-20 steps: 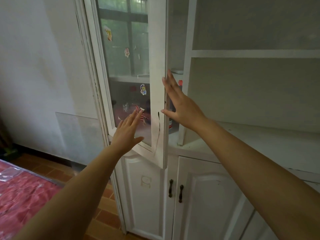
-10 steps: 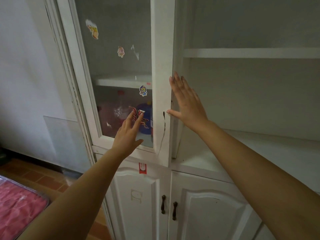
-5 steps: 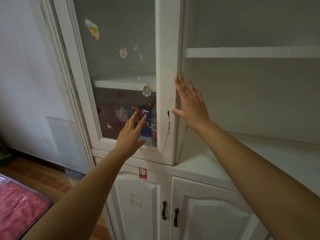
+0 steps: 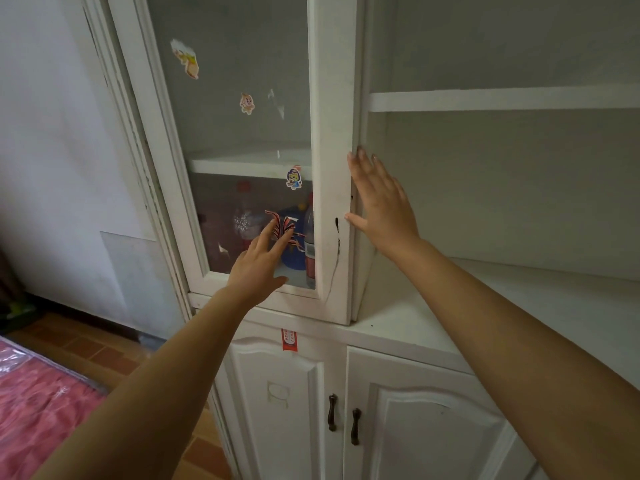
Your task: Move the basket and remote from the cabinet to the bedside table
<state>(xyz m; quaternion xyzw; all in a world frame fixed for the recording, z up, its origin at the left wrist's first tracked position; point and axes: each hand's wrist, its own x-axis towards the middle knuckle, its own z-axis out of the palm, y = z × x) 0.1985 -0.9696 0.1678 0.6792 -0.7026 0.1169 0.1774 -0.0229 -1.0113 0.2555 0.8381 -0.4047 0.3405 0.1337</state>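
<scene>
- Person stands at a white cabinet (image 4: 485,100), both arms stretched out to its glass door (image 4: 333,98).
- Left hand (image 4: 258,268): fingers straight, slightly spread, laid flat at the lower pane. Holds nothing.
- Right hand (image 4: 382,209): fingers straight and pressed together, thumb out, against the door's free edge. Holds nothing.
- Door sits almost flush with the frame, with only a thin gap at its right edge.
- Behind the glass, lower shelf: a blue tub (image 4: 292,259) and a plastic bottle (image 4: 309,244), dim through the pane.
- Basket and remote: cannot make out either through the glass or in either hand. Bedside table out of view.
- Open shelf to the right (image 4: 519,306) shows neither item.
- Step in hand, by my reading: working the door, not carrying anything.
- Next move calls for fingertips hooked round the door edge to swing it wide, if the items sit behind it.
- Risk: the pane takes the left palm, so light pressure only.
</scene>
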